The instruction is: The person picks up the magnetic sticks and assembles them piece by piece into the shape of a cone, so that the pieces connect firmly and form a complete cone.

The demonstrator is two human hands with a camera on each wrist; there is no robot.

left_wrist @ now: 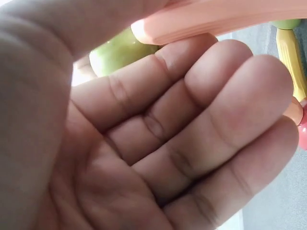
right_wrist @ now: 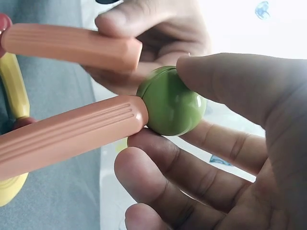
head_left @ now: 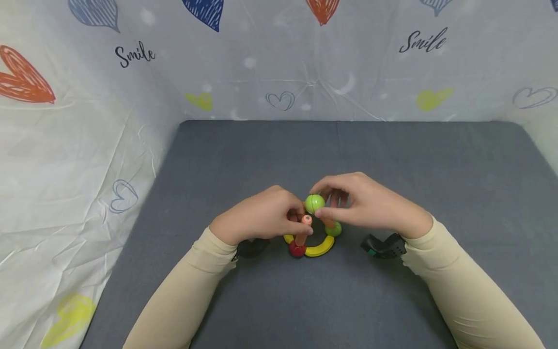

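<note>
right hand (right_wrist: 225, 143) pinches glossy green ball (right_wrist: 172, 101) | left hand (head_left: 261, 215) pinches ribbed orange rod (right_wrist: 72, 45)

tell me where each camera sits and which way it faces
Head: worn high, looking forward and down at the grey table; both hands and sleeved forearms show.
Left wrist: under the left hand, facing its palm and curled fingers.
Right wrist: beside the right hand, facing its fingertips.
Shared: the glossy green plastic ball and ribbed orange plastic rods.

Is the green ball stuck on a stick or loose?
On: the green ball touches the end of one orange stick, pinched by the right hand.
</note>
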